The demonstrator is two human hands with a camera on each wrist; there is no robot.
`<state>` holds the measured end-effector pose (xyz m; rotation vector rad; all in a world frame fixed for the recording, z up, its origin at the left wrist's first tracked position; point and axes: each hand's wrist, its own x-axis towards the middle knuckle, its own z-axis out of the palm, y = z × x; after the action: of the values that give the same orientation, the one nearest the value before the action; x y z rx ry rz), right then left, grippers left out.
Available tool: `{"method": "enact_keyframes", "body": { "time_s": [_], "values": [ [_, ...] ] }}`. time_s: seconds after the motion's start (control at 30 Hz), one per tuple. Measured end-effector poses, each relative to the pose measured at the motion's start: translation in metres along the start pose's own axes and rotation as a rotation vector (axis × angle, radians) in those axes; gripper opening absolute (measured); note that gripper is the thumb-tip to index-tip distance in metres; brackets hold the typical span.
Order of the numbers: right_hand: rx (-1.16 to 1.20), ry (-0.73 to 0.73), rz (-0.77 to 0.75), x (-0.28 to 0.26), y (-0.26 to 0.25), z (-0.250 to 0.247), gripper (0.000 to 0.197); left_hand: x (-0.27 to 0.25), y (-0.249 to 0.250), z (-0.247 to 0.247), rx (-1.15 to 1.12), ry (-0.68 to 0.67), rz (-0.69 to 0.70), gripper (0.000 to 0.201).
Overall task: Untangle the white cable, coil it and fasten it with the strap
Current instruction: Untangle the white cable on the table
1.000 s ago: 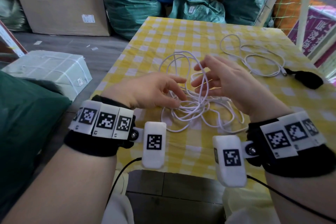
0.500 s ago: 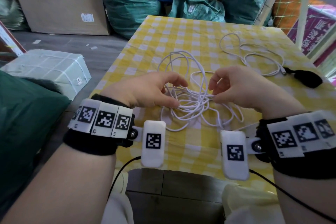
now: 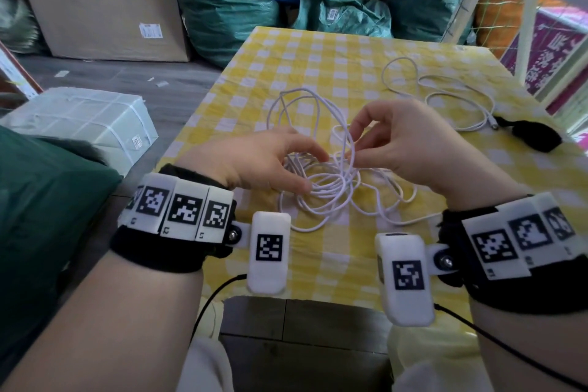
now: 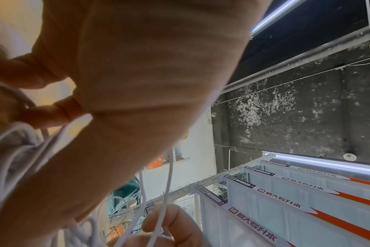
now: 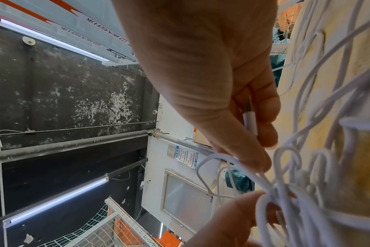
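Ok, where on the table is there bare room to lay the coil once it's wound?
Bare cloth at the far edge, beyond the tangled cable; another strip near the front edge between the wrists. Crowded: middle under the hands, and far right with the second cable and black strap.

White cable (image 3: 321, 188): thin, round, heaped in a loose tangle of overlapping loops at the middle of the frame, flat on the yellow-checked counter (image 3: 318, 54); one long strand trailing to the upper right, ending in a small plug. Black strap (image 3: 531, 137): dark, soft, lying at the right edge, just beside that plug.
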<state>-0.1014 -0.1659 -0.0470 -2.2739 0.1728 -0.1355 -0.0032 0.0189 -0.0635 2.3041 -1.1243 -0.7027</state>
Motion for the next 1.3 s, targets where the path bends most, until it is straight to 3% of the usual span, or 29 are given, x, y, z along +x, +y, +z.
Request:
{"method": "enact_keyframes", "body": {
  "time_s": [0.13,0.27,0.37,0.43,0.57,0.77,0.9,1.0,1.3],
  "values": [
    [0.021,-0.03,-0.003,-0.001,-0.003,0.003,0.023,0.001,0.001,0.001,0.059,-0.026,-0.023,0.032],
    [0.027,-0.075,0.008,0.001,-0.003,0.011,0.012,0.006,0.005,0.004,0.045,0.136,-0.034,0.002],
    [0.087,-0.171,0.077,0.002,-0.007,0.018,0.021,0.007,0.004,0.003,0.004,0.223,-0.031,0.013],
    [0.08,-0.205,0.099,0.002,-0.009,0.02,0.027,0.005,0.004,0.003,-0.007,0.199,-0.024,0.008],
    [0.048,-0.197,0.094,0.0,-0.011,0.015,0.035,0.002,0.003,0.005,-0.007,0.129,-0.024,0.007],
    [-0.144,-0.187,0.07,-0.001,-0.009,0.018,0.045,0.005,0.003,0.004,-0.027,0.213,-0.033,0.019],
    [-0.135,-0.08,0.076,0.002,-0.006,0.017,0.013,0.007,-0.004,0.0,-0.298,0.485,-0.038,0.02],
    [-0.154,0.04,0.058,0.004,-0.005,0.014,0.005,0.009,-0.006,0.0,-0.398,0.626,-0.051,0.019],
    [-0.115,0.139,0.113,0.008,0.001,0.008,0.007,0.011,-0.003,0.002,-0.467,0.698,-0.063,0.021]
  ]
}}
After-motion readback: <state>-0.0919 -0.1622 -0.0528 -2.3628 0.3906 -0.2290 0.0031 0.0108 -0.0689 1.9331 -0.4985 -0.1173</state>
